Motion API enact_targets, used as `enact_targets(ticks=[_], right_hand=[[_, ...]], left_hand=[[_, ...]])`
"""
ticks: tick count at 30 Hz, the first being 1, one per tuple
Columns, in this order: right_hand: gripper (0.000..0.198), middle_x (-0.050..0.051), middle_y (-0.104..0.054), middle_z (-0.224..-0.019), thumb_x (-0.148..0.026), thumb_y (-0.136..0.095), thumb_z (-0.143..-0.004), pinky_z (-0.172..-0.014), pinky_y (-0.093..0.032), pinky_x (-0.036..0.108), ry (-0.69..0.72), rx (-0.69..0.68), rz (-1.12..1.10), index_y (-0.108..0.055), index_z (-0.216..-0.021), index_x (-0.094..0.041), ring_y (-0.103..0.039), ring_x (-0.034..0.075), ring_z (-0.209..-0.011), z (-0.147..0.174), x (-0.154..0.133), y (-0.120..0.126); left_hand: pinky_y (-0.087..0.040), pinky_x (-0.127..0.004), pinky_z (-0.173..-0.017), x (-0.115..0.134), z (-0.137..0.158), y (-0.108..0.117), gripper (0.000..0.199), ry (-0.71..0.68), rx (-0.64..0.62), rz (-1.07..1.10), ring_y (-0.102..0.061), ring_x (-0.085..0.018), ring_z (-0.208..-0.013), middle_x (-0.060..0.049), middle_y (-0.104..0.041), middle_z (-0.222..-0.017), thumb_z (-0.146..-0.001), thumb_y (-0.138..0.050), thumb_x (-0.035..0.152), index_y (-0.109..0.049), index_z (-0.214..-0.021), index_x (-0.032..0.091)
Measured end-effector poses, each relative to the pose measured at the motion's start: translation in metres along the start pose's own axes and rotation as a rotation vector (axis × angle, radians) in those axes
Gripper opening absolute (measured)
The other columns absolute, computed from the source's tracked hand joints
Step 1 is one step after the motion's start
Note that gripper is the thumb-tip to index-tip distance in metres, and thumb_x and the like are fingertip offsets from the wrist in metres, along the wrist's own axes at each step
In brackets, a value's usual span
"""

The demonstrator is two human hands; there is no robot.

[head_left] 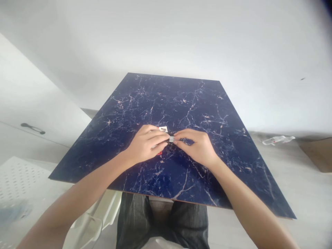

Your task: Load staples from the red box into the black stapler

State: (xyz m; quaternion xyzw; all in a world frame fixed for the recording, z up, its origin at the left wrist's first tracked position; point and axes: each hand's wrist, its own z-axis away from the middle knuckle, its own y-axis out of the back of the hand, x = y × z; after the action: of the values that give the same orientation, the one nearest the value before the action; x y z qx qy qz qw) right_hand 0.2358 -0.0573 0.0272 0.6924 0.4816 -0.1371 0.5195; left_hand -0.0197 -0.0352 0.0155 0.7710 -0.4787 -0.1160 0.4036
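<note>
Over the dark blue, marble-patterned table (168, 103), my two hands meet near the middle. A small silvery-grey piece (171, 139) shows between their fingertips; it is too small to name. My left hand (147, 142) is closed, its fingertips pinching the left end of this piece. From the right, my right hand (197, 144) pinches it between thumb and fingers. Partly under my left hand lies a flat red-and-white card or packet (163, 129), mostly hidden. Something small and dark shows just below the fingertips, too covered to make out.
A clear plastic bottle (278, 140) lies on the floor to the right, near a cardboard box (319, 154). A white panel with a dark handle (33, 128) and a perforated white surface (20, 178) are at left. My legs are below the table's front edge.
</note>
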Motion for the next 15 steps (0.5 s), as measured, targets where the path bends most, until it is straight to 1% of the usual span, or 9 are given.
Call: enact_targets(ticks=[3,6,9,12,15], right_hand=[[0.006,0.001,-0.081,-0.103,-0.025,-0.077,-0.089,-0.1,-0.059,0.048,-0.062,0.023,0.078,-0.08,-0.091,-0.03,-0.074,0.027,-0.105,-0.004,0.016,0.012],[0.006,0.0,-0.081,-0.101,-0.024,-0.08,-0.085,-0.098,-0.058,0.046,-0.12,-0.046,0.067,-0.08,-0.086,-0.03,-0.073,0.026,-0.104,-0.004,0.031,0.012],[0.006,-0.001,-0.081,-0.102,-0.024,-0.081,-0.084,-0.094,-0.058,0.041,-0.165,-0.125,0.029,-0.08,-0.086,-0.03,-0.074,0.023,-0.098,-0.002,0.038,0.004],[0.004,-0.001,-0.081,-0.101,-0.024,-0.079,-0.085,-0.089,-0.059,0.038,-0.19,-0.145,0.011,-0.08,-0.085,-0.028,-0.075,0.021,-0.093,-0.001,0.038,-0.002],[0.005,-0.001,-0.081,-0.101,-0.024,-0.079,-0.085,-0.089,-0.059,0.037,-0.191,-0.153,0.003,-0.079,-0.084,-0.028,-0.075,0.02,-0.091,-0.002,0.037,-0.002]], left_hand=[[-0.056,-0.046,-0.094,-0.01,-0.003,0.011,0.018,0.083,0.104,-0.038,-0.071,-0.024,-0.102,-0.003,-0.081,-0.11,-0.101,-0.062,0.029,-0.076,-0.111,0.028],[-0.056,-0.044,-0.092,-0.023,-0.003,0.017,0.017,0.131,0.172,-0.055,-0.07,-0.023,-0.098,-0.004,-0.08,-0.105,-0.1,-0.061,0.026,-0.077,-0.108,0.026],[-0.056,-0.043,-0.092,-0.033,0.0,0.018,0.017,0.141,0.176,-0.051,-0.069,-0.022,-0.097,-0.004,-0.08,-0.103,-0.099,-0.061,0.024,-0.077,-0.104,0.025],[-0.056,-0.043,-0.091,-0.037,0.001,0.017,0.018,0.155,0.144,-0.041,-0.068,-0.022,-0.096,-0.004,-0.08,-0.101,-0.1,-0.06,0.025,-0.078,-0.103,0.025],[-0.055,-0.042,-0.091,-0.038,0.001,0.016,0.019,0.175,0.103,-0.031,-0.068,-0.022,-0.096,-0.004,-0.08,-0.1,-0.1,-0.059,0.026,-0.078,-0.103,0.025]])
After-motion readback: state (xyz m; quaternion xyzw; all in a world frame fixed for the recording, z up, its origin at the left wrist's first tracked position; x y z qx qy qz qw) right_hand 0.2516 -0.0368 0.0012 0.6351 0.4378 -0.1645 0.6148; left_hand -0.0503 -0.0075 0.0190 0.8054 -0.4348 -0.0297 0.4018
